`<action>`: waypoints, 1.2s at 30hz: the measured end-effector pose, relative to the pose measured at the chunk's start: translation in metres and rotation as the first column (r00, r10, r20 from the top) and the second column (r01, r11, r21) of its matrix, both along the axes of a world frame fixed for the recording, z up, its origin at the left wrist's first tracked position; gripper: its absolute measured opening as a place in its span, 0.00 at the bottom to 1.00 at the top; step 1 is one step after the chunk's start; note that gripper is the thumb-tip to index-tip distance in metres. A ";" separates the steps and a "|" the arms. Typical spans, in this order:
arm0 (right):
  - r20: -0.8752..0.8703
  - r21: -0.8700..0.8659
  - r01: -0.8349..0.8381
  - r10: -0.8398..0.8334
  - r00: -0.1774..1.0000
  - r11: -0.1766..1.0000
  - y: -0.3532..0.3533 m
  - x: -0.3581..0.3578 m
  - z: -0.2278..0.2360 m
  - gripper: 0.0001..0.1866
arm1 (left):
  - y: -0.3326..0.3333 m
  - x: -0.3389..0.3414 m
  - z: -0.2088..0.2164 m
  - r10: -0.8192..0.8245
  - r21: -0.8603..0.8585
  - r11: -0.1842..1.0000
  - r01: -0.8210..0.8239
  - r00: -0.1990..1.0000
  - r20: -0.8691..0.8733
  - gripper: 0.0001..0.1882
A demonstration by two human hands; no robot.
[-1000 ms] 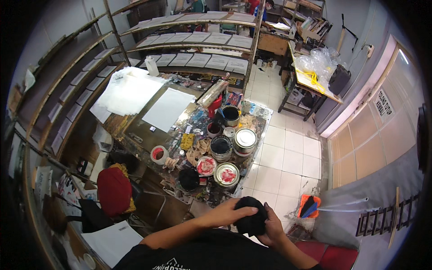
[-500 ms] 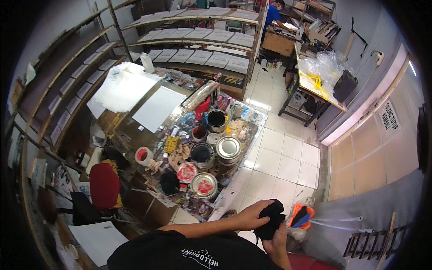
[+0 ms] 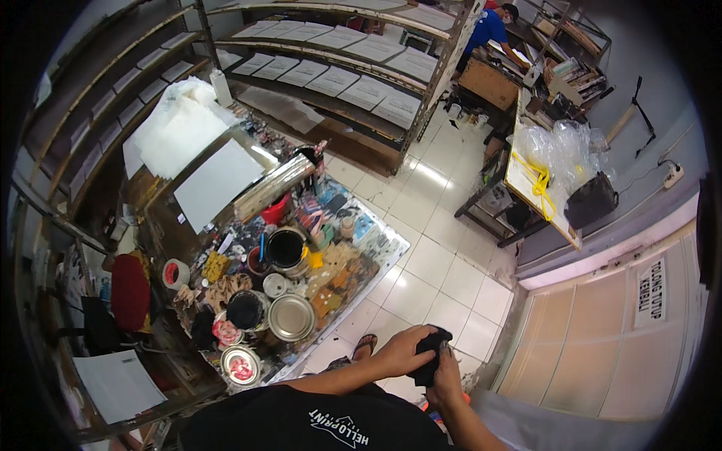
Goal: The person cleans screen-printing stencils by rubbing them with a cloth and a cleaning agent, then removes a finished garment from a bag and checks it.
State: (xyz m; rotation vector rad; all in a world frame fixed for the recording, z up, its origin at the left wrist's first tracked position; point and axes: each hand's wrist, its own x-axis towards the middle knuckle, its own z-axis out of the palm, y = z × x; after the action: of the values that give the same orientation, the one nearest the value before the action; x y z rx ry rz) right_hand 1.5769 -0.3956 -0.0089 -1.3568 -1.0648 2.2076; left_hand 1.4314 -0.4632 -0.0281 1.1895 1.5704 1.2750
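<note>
A black cloth (image 3: 427, 367) is bunched up in front of my body, over the tiled floor, and both hands grip it. My left hand (image 3: 397, 352) is closed over it from the left, fingers curled on its upper part. From the other side my right hand (image 3: 447, 382) holds it, with fingertips pressed against the cloth. Left of my hands stands a paint-stained worktable (image 3: 368, 225). On its near end are a closed round tin (image 3: 292, 317), an open can of black paint (image 3: 286, 248) and a tin with red smears (image 3: 241, 367).
White paper sheets (image 3: 218, 184) and a tape roll (image 3: 176, 273) lie on the worktable. Racks with papers (image 3: 353, 94) stand behind. A side table (image 3: 553, 225) carries clear plastic and a black bag (image 3: 593, 198). Another person (image 3: 487, 31) works far back. A red chair (image 3: 131, 293) is at left.
My view has swung right, so the worktable sits further left. The cloth looks more tightly bunched, with my hands closer together. A sandalled foot now shows below the table edge.
</note>
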 end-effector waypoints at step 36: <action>0.124 0.885 -0.405 0.721 0.682 0.230 0.570 -0.358 0.067 0.13 | 0.501 -0.246 0.005 0.029 0.054 0.772 -0.633 0.120 0.992 0.29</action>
State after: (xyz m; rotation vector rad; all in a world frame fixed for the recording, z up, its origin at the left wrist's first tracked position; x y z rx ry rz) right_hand 1.2188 0.1743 0.0584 -0.0634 -2.3782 1.5749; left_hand 1.1855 0.0374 -0.0229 -0.0758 0.4601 2.2130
